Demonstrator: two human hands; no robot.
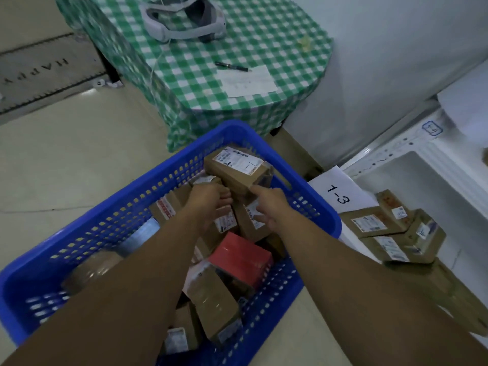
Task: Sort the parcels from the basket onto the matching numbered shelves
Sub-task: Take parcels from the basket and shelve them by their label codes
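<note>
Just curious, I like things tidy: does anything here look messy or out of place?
Mildly. The parcels beside the 1-3 label lie in a crooked, overlapping heap, and one red box stands out among brown ones in the blue basket.

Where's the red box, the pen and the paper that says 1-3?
red box (241, 256), head view, on its red top face.
pen (232, 66), head view, on the middle of its barrel.
1-3 paper (353, 192), head view, on the white part right of the number.
</note>
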